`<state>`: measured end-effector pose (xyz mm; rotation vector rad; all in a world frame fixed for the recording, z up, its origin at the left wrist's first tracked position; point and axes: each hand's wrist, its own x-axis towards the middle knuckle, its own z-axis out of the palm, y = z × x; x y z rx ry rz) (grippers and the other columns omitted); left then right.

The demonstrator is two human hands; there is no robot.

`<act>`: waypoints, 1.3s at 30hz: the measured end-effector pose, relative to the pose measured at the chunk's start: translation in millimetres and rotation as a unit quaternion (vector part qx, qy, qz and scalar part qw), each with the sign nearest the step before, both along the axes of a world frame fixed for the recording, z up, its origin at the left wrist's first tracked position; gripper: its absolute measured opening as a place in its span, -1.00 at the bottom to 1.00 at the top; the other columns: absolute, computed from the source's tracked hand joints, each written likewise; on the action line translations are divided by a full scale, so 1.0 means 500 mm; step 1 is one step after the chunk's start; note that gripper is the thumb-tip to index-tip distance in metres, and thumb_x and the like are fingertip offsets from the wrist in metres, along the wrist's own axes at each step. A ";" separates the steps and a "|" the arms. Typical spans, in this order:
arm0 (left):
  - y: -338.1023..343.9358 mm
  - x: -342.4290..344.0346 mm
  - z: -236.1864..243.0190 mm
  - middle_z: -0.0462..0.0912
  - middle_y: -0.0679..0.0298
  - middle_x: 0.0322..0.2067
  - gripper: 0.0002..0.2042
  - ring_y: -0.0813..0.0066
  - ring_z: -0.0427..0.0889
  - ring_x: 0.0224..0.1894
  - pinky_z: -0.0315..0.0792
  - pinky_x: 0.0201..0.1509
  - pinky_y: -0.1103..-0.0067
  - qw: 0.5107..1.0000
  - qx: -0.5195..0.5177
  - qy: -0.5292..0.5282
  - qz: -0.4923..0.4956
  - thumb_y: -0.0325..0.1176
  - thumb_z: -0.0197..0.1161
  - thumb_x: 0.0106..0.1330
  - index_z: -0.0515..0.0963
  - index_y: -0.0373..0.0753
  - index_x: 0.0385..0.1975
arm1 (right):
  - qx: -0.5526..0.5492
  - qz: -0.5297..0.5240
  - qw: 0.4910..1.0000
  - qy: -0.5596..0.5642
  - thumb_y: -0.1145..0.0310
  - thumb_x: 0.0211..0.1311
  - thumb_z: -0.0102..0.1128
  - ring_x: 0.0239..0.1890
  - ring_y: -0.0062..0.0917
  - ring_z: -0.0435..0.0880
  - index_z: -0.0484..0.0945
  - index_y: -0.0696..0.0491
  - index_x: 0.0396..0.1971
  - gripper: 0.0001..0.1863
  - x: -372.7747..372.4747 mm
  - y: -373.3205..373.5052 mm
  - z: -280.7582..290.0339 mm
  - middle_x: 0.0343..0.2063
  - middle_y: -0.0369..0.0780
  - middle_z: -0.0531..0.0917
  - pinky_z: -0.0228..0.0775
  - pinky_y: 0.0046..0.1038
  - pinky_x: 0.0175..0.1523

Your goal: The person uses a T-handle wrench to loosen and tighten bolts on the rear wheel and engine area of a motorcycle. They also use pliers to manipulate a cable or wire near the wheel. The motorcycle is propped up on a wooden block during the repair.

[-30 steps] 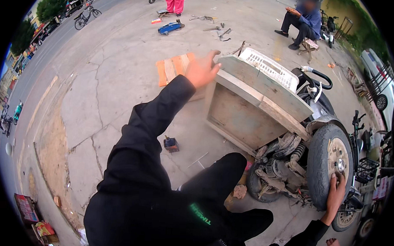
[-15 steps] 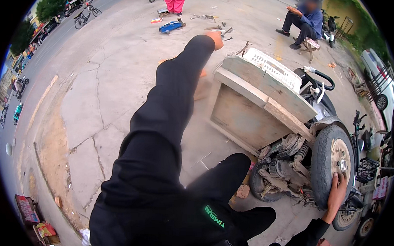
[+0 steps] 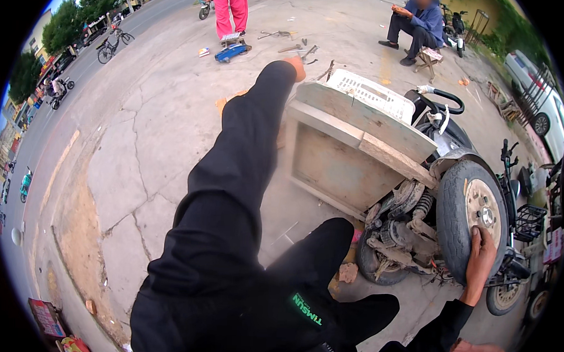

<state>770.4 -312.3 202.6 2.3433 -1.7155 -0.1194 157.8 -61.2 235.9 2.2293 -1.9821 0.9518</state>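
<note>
My right hand (image 3: 480, 254) rests on the light-coloured hub of a worn black-tyred wheel (image 3: 450, 210). Its fingers are stretched out just below the hub nut (image 3: 486, 215). The wheel belongs to a small cargo vehicle tipped onto its side, with a dirty box body (image 3: 344, 169) and exposed axle parts (image 3: 398, 233). My left arm reaches far forward past the box. At its end my left hand (image 3: 295, 66) is low beside a metal tool (image 3: 310, 53) on the ground; the sleeve hides most of its fingers, and whether it holds anything cannot be seen.
A blue floor jack (image 3: 232, 53) and several hand tools lie on the cracked concrete ahead. Someone in pink trousers (image 3: 229, 10) stands beyond them; another person sits on a stool (image 3: 426, 60). Another forearm (image 3: 481, 349) shows at lower right. Parked two-wheelers line the right side.
The view has shifted, bringing the vehicle a little left in the picture. My right hand stays on the wheel, its fingers shifted slightly. A rider has moved farther up the road.
</note>
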 end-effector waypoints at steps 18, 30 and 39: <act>0.018 -0.022 0.028 0.53 -0.15 0.03 -0.44 -0.02 0.54 0.09 0.40 0.17 0.31 0.996 0.042 -0.070 -0.044 -0.36 0.05 0.09 0.37 -0.30 0.19 | -0.025 -0.021 0.999 0.000 0.23 0.37 0.09 -0.27 -0.37 0.63 0.59 0.23 -0.14 -0.66 -0.010 0.001 -0.014 -0.33 0.00 0.65 0.38 -0.43 -0.09; 0.040 -0.027 0.045 0.52 -0.14 0.05 -0.44 0.01 0.51 0.12 0.37 0.22 0.33 0.992 0.031 -0.108 -0.059 -0.35 0.07 0.11 0.38 -0.28 0.20 | 0.001 -0.041 0.999 -0.014 0.19 0.34 0.06 -0.18 -0.11 0.61 0.59 0.19 -0.16 -0.65 0.009 0.007 -0.004 -0.28 0.04 0.64 0.37 -0.31 -0.05; 0.039 -0.039 0.015 0.54 -0.13 0.04 -0.48 0.00 0.51 0.13 0.35 0.24 0.31 0.993 0.013 -0.096 -0.068 -0.39 0.04 0.11 0.42 -0.26 0.16 | -0.019 -0.054 0.998 0.009 0.23 0.29 0.09 -0.22 -0.11 0.62 0.62 0.15 -0.18 -0.70 -0.003 0.007 -0.002 -0.33 0.03 0.65 0.39 -0.24 -0.09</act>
